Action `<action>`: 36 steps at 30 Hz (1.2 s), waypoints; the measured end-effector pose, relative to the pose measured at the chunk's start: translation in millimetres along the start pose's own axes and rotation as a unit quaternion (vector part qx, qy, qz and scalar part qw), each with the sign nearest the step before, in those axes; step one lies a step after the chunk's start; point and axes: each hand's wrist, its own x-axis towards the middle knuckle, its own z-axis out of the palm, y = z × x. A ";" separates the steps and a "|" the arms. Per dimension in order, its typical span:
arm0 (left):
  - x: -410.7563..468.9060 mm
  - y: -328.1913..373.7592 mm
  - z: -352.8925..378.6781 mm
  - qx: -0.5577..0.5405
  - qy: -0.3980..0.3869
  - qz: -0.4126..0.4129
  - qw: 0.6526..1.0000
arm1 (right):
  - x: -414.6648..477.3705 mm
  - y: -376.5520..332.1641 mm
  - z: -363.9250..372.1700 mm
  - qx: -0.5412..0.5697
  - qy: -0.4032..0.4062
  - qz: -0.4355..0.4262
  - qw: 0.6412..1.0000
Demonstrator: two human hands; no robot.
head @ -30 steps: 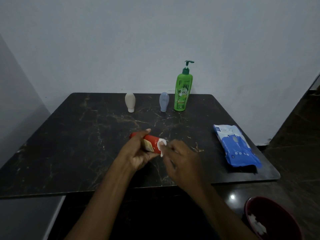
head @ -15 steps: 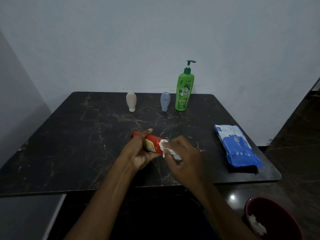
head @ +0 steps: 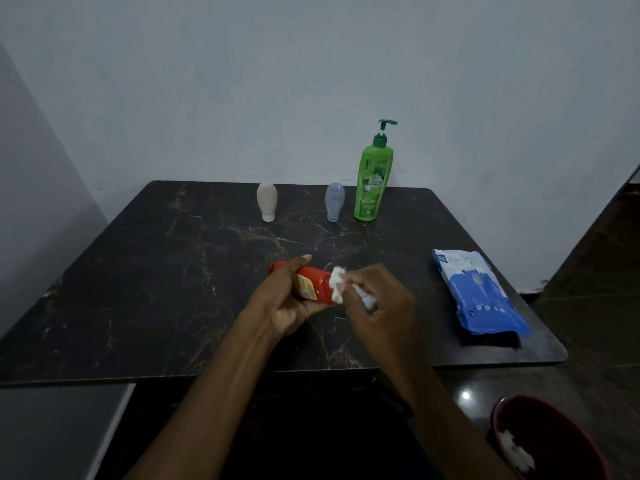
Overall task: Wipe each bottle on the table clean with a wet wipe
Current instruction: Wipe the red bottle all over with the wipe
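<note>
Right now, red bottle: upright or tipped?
Tipped. The red bottle lies roughly sideways in the left hand, lifted off the table, while the right hand presses a wet wipe on it.

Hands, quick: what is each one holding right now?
Left hand: closed around the red bottle, held on its side above the table.
Right hand: closed on a white wet wipe, pressed against the bottle's end.

Dim, flat indoor light, small bright glare spot on the glossy floor (head: 465, 395) below the near edge of the table (head: 145, 278), soft shadow under the wipes pack (head: 479, 292), wide-angle bending toward the edges, overall softness, slight noise.
</note>
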 end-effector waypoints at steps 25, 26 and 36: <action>13.2 -8.4 0.9 0.029 0.020 -0.013 0.999 | -16.9 1.6 8.6 -0.157 -0.137 -0.134 0.969; 13.8 -8.3 1.0 0.023 0.019 -0.014 0.999 | -20.4 3.6 8.2 -0.173 -0.156 -0.138 0.963; 15.5 -4.8 2.3 0.006 0.019 -0.017 1.000 | -20.9 9.9 -12.8 -0.053 -0.050 -0.128 0.989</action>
